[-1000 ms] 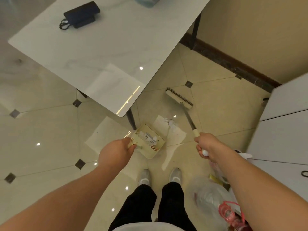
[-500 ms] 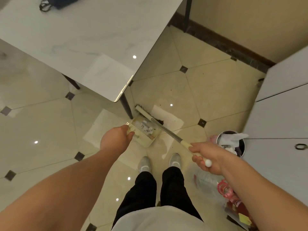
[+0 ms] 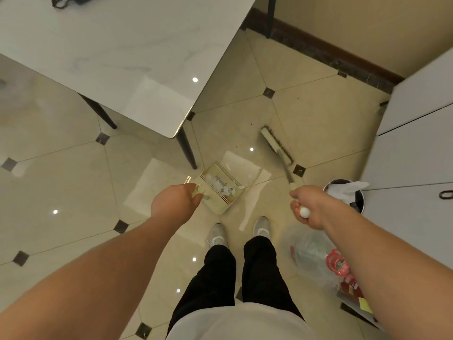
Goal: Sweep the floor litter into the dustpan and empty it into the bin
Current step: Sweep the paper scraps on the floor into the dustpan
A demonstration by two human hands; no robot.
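My left hand (image 3: 175, 204) grips the handle of a cream dustpan (image 3: 229, 192) that sits on the tiled floor in front of my feet. White paper scraps (image 3: 220, 186) lie inside the pan. My right hand (image 3: 307, 206) holds the white end of a broom handle. The broom's head (image 3: 275, 145) rests on the floor, up and to the right of the dustpan, apart from it. A small round bin (image 3: 361, 203) with white paper in it stands at the right, beside my right hand.
A white marble table (image 3: 117, 52) on dark legs fills the upper left; one leg (image 3: 187, 150) stands just behind the dustpan. Grey cabinets (image 3: 416, 143) line the right side. A clear plastic bottle (image 3: 316, 256) with a red label lies on the floor under my right arm.
The broom head has swung away from the dustpan's mouth, out to the right and further off. The left hand and dustpan have stayed in place.
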